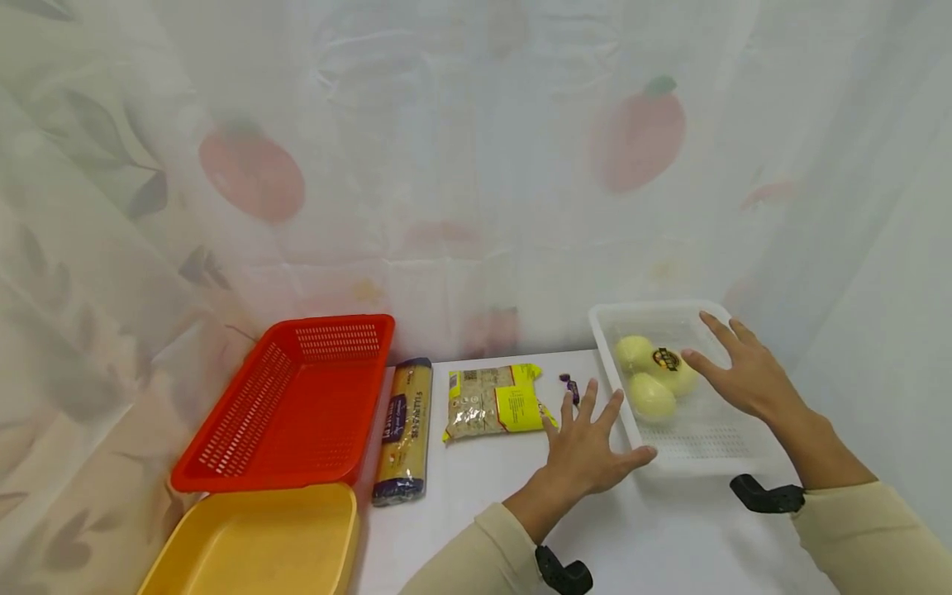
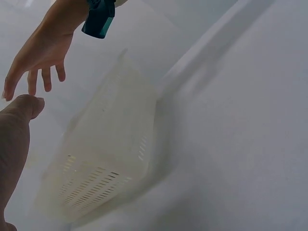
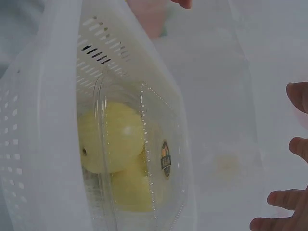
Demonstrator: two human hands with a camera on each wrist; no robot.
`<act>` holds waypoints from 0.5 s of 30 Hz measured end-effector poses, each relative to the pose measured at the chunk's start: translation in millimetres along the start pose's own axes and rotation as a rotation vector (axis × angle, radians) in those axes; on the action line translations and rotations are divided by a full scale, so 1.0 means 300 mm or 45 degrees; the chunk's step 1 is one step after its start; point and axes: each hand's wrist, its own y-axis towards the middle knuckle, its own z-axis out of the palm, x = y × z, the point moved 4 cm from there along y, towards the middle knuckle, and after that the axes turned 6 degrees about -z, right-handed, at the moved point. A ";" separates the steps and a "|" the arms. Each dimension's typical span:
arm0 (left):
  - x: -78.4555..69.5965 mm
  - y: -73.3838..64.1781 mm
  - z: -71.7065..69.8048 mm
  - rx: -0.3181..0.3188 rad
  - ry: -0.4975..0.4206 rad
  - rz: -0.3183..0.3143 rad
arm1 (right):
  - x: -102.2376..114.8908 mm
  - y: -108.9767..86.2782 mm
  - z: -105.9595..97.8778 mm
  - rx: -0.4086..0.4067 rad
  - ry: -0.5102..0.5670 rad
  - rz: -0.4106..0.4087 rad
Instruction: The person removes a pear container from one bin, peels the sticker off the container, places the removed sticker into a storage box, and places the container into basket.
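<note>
Fingers spread, my right hand (image 1: 754,376) hovers over the right side of a white perforated basket (image 1: 632,430). In the basket lies a clear plastic box (image 3: 166,110) of pale yellow round fruits (image 1: 652,398), with a dark label (image 1: 666,359) on it. My left hand (image 1: 583,454) is held with fingers spread and thumb out, just left of the basket's near side. Neither hand holds anything. Beyond the left fingertips lies a small purple-wrapped candy (image 1: 571,388). A yellow-and-clear bag of grain (image 1: 494,401) lies to the left of that hand.
A long pack of noodles (image 1: 404,430) with dark blue ends lies beside a red perforated basket (image 1: 305,421) on the left. A yellow tub (image 1: 260,541) stands in front of the red basket. A patterned curtain (image 1: 446,182) hangs behind the white table (image 1: 476,529).
</note>
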 end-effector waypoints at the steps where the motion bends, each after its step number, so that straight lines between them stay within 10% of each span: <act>1: -0.001 0.001 0.005 0.000 -0.008 0.000 | -0.005 0.000 0.000 0.000 0.006 -0.003; 15: -0.040 0.012 0.069 0.068 -0.043 0.019 | -0.081 0.021 0.013 0.059 0.167 0.026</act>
